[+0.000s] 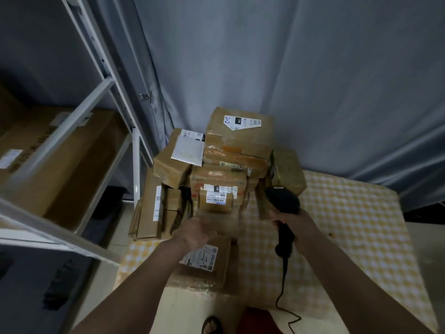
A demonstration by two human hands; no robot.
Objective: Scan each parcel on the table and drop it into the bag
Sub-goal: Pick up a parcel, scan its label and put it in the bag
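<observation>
A labelled parcel [207, 259] lies at the table's [337, 225] near edge beneath a blurred left hand [196, 231], grip unclear; the right hand [287, 216] clasps a black scanner [284, 206] before stacked parcels [216, 169].

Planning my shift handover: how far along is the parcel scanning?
Early, it seems. Done: nothing shows; no bag in view. In hand: right hand grips the scanner; left hand, blurred, reaches over the flat parcel. Left: the stacked parcels on the table.
</observation>
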